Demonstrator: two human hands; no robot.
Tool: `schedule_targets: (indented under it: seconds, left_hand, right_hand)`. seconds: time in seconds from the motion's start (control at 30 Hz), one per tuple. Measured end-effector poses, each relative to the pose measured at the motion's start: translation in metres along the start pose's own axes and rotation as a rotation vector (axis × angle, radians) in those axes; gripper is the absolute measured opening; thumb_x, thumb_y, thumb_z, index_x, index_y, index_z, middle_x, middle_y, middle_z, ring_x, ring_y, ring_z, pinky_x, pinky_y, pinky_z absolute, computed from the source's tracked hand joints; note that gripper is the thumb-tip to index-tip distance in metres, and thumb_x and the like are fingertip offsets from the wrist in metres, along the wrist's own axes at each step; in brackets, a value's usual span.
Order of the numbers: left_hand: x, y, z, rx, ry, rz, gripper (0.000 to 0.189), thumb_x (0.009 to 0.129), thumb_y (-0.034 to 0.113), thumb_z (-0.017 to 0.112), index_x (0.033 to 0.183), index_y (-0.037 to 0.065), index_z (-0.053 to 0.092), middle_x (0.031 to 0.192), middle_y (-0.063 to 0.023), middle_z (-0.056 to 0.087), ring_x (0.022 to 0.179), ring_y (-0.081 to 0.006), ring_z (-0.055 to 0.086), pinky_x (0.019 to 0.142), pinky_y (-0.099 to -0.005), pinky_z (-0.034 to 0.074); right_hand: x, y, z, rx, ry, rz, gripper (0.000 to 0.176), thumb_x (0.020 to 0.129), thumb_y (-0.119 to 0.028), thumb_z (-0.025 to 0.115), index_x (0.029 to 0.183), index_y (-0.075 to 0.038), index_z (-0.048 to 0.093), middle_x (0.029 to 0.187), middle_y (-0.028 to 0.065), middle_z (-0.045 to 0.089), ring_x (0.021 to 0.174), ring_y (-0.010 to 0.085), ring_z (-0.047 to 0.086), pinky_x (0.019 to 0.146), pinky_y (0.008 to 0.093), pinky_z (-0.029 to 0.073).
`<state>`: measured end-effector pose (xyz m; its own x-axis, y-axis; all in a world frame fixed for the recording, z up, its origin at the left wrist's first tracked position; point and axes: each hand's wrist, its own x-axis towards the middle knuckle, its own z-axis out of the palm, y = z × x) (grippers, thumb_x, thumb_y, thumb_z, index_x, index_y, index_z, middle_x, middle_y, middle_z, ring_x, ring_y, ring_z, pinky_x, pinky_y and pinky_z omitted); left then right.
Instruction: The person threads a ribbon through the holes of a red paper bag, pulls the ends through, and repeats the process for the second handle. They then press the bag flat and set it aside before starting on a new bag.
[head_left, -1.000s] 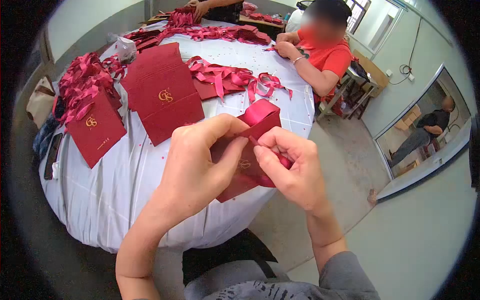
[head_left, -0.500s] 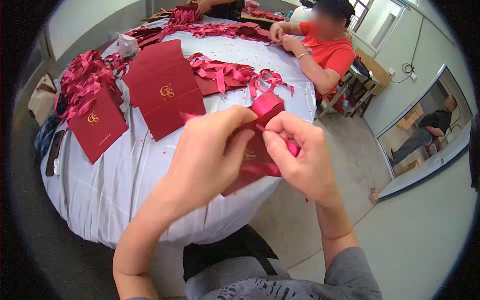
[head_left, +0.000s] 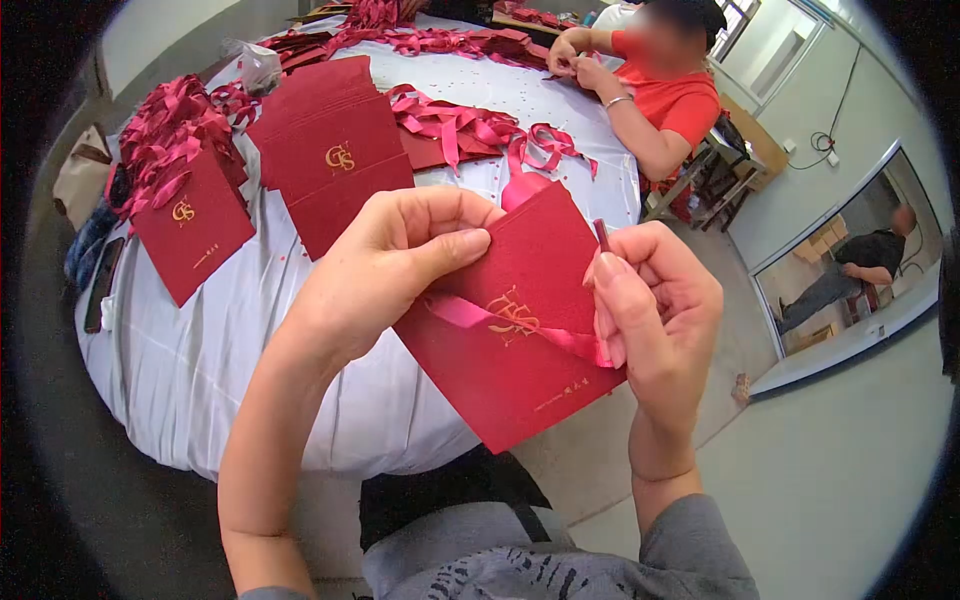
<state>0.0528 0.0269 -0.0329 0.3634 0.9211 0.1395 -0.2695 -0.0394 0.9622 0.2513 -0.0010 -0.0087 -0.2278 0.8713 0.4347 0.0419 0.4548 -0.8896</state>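
In front of me is a flat dark-red paper bag (head_left: pixel 510 390) with a gold logo, tilted above the table edge. My left hand (head_left: pixel 400 260) is closed on its upper left edge, thumb in front. A pink-red ribbon (head_left: pixel 470 312) crosses the bag's front toward my right hand (head_left: pixel 655 310). That hand is closed, pinching a thin dark-red stick-like piece (head_left: pixel 601 235) beside the bag's right edge. The ribbon's end lies at the lower fingers of the right hand. More ribbon (head_left: pixel 525 188) shows behind the bag's top.
On the white-covered round table (head_left: pixel 220 400) lie other red bags (head_left: pixel 325 150), a ribbon-topped bag stack (head_left: pixel 190 225) and loose ribbons (head_left: pixel 470 125). A phone (head_left: pixel 103 285) lies at the left edge. A person in a red shirt (head_left: pixel 665 110) works across the table; another sits beyond the doorway.
My hands have drawn apart, and the right has moved right. The bag now faces me, more of its front showing with the ribbon across it. The thin dark-red piece has come into view.
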Motion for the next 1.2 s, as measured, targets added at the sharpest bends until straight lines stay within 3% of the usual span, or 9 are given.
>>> schedule_targets:
  seconds: [1.2]
  left_hand:
    - [-0.002, -0.013, -0.004, -0.097, -0.031, -0.070, 0.020, 0.088, 0.009, 0.055, 0.105, -0.001, 0.059, 0.091, -0.0039, 0.065, 0.079, -0.0089, 0.062, 0.074, -0.0229, 0.051]
  right_hand:
    - [0.001, 0.016, 0.004, -0.098, -0.011, 0.018, 0.007, 0.086, -0.003, 0.056, 0.080, -0.002, 0.054, 0.062, -0.0070, 0.048, 0.054, -0.0025, 0.039, 0.045, 0.0156, 0.028]
